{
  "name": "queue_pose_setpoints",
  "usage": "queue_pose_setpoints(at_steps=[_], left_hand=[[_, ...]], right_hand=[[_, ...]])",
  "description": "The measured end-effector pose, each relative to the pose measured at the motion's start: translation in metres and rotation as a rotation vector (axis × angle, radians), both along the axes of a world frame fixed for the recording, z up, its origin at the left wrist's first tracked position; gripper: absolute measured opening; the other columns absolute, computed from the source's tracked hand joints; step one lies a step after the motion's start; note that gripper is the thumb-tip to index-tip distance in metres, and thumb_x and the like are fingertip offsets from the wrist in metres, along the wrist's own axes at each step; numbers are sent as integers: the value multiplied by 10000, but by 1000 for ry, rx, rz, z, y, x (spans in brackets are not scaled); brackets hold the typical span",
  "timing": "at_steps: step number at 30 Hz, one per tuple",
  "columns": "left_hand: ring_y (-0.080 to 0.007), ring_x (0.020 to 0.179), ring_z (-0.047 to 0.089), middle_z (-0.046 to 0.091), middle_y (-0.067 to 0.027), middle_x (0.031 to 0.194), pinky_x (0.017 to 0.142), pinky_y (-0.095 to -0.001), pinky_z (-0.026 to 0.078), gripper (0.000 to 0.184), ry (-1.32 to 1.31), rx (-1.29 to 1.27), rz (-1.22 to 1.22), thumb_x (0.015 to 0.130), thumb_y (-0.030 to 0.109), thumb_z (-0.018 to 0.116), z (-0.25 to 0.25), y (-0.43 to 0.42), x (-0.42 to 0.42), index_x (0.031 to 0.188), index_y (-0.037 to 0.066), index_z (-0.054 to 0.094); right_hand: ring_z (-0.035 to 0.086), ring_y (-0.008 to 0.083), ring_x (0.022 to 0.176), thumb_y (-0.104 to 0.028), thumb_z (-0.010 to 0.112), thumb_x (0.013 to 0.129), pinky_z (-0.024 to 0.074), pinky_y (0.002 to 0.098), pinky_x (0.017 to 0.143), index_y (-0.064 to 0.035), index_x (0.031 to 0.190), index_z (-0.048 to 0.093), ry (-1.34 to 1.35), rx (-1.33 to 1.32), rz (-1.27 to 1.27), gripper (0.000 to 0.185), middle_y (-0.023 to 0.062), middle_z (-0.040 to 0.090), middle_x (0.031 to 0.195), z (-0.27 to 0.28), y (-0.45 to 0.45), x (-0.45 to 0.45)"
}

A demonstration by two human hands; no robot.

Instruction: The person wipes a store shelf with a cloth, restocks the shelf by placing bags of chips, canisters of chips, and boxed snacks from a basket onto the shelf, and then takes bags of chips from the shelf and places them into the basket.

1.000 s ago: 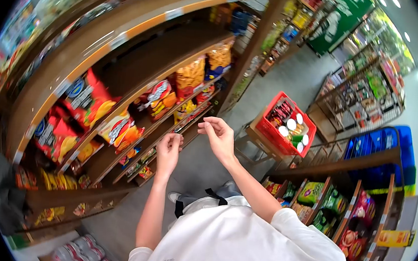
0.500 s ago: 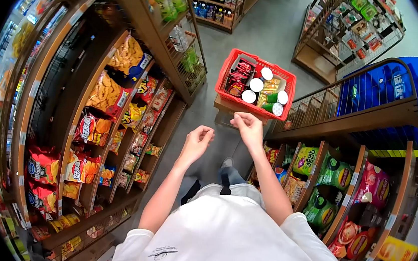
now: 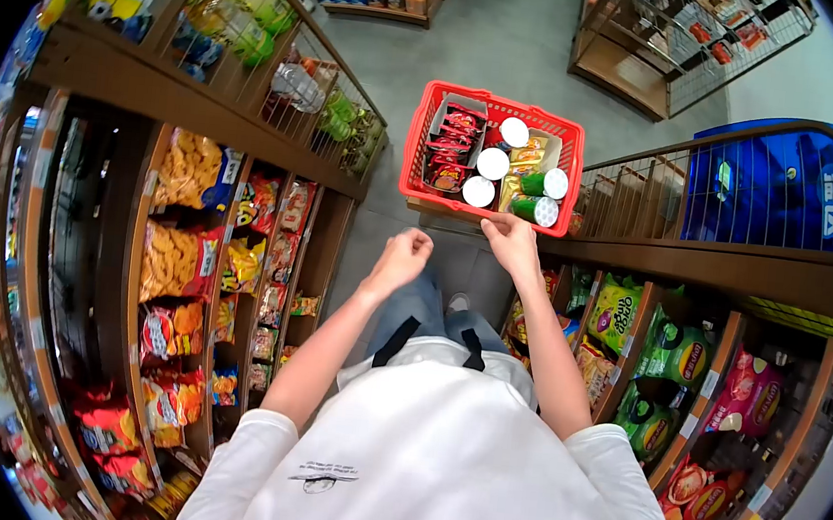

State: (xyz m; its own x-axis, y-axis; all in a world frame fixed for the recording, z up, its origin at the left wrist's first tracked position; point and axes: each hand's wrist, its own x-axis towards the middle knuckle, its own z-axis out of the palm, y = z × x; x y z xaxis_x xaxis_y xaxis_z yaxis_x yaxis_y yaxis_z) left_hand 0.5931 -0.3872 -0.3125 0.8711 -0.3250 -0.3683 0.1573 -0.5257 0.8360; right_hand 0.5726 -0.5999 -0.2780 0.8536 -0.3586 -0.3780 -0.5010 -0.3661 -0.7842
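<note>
The red shopping basket [image 3: 428, 199] is sitting just ahead, long axis running crosswise, the right hand [image 3: 513, 245] hovering nearer, its grip unclear, while the left hand [image 3: 402, 260] is curling loosely closed, seemingly empty.

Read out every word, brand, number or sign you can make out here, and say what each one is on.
"Lay's": pink bag, right-hand shelves.
"Lay's": green bag beside it.
White characters on the blue object behind the wire rack: not clear enough to quote.
Print on the white shirt: too small.
Packets in the red basket, left-hand snack bags and shelf tags: too small or blurred.
</note>
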Motion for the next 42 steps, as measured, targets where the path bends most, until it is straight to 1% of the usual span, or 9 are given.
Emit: queue_pose_setpoints(at_steps=[3, 5, 8, 12, 15, 17, 18, 26, 42], left_hand=[[-359, 829, 665, 671, -235, 857, 751, -411, 523, 254, -121, 68, 57, 884, 179, 571, -25, 0, 49, 953, -57, 631], [-331, 868, 669, 677, -224, 895, 773, -396, 521, 279, -137, 74, 36, 903, 190, 567, -44, 0, 83, 1000, -68, 609], [-439, 864, 614, 640, -270, 904, 760, -498, 489, 256, -335, 80, 56, 912, 191, 552, -56, -5, 122, 984, -53, 586], [-454, 854, 607, 637, -273, 885, 742, -514, 489, 280, -300, 190, -61, 916, 233, 550, -78, -15, 173, 1015, -27, 583], [-452, 835, 611, 635, -277, 867, 738, -515, 497, 258, -229, 207, -113, 912, 227, 550, -93, -24, 198, 981, -14, 609], [-446, 834, 619, 635, -284, 853, 744, -515, 503, 250, -202, 210, -166, 907, 215, 550, -97, -28, 205, 916, -21, 629], [-444, 835, 624, 636, -283, 845, 751, -511, 506, 229, -203, 239, -183, 891, 178, 543, -96, -30, 208, 882, -31, 638], [-417, 853, 642, 656, -257, 885, 780, -488, 516, 208, -142, 503, -369, 830, 127, 534, -93, -46, 223, 892, -19, 668], [-372, 833, 662, 667, -232, 829, 759, -442, 528, 147, -117, 526, -184, 777, 85, 577, -94, -56, 209, 809, -5, 688]], right_hand=[[687, 306, 866, -209, 668, 812, 530, 352, 795, 81, 1035, 646, 22, -77, -16, 367, 225, 690, 933, -21, -6, 33], [675, 344, 851, -180, 657, 806, 524, 373, 802, 89, 1012, 650, 36, -144, -31, 339, 240, 682, 913, -28, -6, 58], [616, 402, 884, -118, 650, 763, 500, 446, 810, 86, 929, 670, -187, -581, 130, 264, 267, 657, 860, -55, -7, 88], [606, 406, 911, -105, 647, 753, 498, 461, 821, 83, 866, 667, -196, -625, 260, 220, 280, 649, 873, -74, -21, 134], [598, 443, 948, -123, 621, 775, 494, 464, 852, 72, 963, 665, 20, -567, 362, 274, 309, 637, 899, -82, -28, 166], [599, 445, 948, -126, 604, 787, 491, 463, 874, 72, 961, 663, 107, -524, 391, 270, 303, 641, 908, -89, -26, 178], [601, 424, 915, -127, 610, 764, 481, 482, 856, 58, 782, 667, 82, -530, 390, 195, 250, 660, 827, -104, -27, 181], [511, 334, 1008, -111, 597, 729, 356, 458, 867, 4, 833, 704, 239, -933, 300, 189, 167, 641, 962, -122, 1, 183], [507, 410, 1005, -158, 607, 728, 299, 528, 938, 58, 737, 659, 34, -596, 137, 223, 249, 650, 833, -129, -8, 180]])
